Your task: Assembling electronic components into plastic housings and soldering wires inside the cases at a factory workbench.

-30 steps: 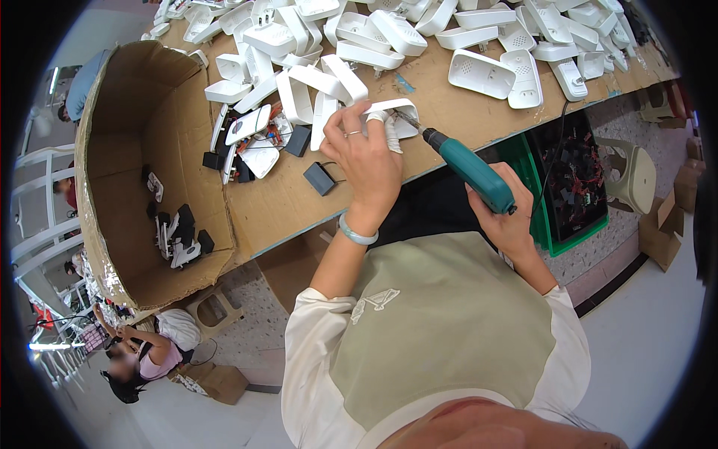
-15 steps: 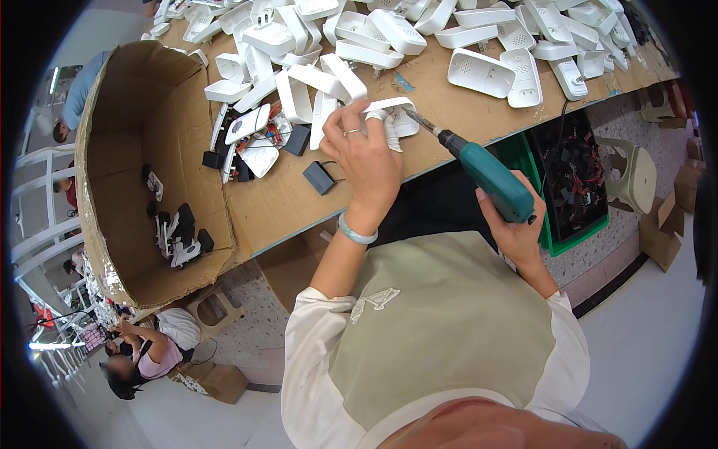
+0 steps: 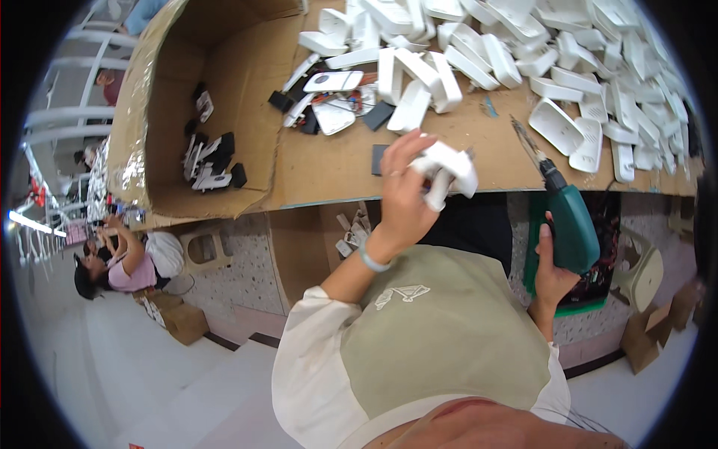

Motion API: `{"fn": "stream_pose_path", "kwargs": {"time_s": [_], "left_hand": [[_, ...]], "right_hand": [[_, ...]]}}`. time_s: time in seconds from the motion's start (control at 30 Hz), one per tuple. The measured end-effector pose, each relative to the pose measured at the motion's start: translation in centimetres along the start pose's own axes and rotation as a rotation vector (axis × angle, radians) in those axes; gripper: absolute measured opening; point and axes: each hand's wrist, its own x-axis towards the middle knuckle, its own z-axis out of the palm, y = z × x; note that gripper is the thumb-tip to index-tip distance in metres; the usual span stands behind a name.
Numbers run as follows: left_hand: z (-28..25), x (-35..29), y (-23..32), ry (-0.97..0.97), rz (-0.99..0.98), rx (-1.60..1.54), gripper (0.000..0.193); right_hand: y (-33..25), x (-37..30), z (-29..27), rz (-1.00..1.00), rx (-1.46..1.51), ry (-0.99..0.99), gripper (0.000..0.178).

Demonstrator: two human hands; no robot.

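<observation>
My left hand (image 3: 407,193) is closed around a white plastic housing (image 3: 455,166), raised off the table near its front edge. White wrappings cover some of its fingertips. My right hand (image 3: 555,266) grips a green electric screwdriver (image 3: 574,230), its long bit pointing up and away over the table, apart from the housing. Just left of the held housing, a small black block (image 3: 379,159) lies on the cardboard-covered table (image 3: 344,176). Farther back is a cluster of white panels (image 3: 333,114) with dark blocks and coloured wires.
White plastic shells (image 3: 557,127) are heaped across the back and right of the table. An open cardboard box (image 3: 168,142) at left holds several assembled parts (image 3: 213,163). Below the table's right side stands a green crate (image 3: 583,308); beyond it is a plastic stool (image 3: 639,266). Another person (image 3: 131,269) sits at far left.
My left hand has lifted the white housing off the table and tilted it. The screwdriver, whose bit was at the housing, has moved away to the right. The whole view has shifted.
</observation>
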Motion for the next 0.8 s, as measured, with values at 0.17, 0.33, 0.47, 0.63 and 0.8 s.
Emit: {"fn": "stream_pose_path", "kwargs": {"time_s": [0.17, 0.33, 0.47, 0.63, 0.8], "left_hand": [[-8.7, -6.6, -1.1, 0.431, -0.704, -0.831, 0.053], [-15.8, -22.1, -12.1, 0.519, -0.894, -1.314, 0.052], [-14.1, -33.4, -20.9, 0.581, -1.241, -1.089, 0.047], [-9.0, -44.3, -27.7, 0.258, -1.606, -0.869, 0.039], [-3.7, -51.1, -30.1, -0.022, -1.670, 0.272, 0.026]], "right_hand": [[-1.7, 0.9, 1.2, 0.011, 0.066, -0.063, 0.027], [-1.8, 0.9, 2.2, -0.029, 0.025, -0.124, 0.028], [-2.1, 0.5, 2.9, -0.041, 0.031, -0.143, 0.028], [-2.7, 0.5, 2.6, -0.102, -0.036, -0.146, 0.028], [-2.9, 0.7, 2.8, -0.199, -0.123, -0.188, 0.028]]}}
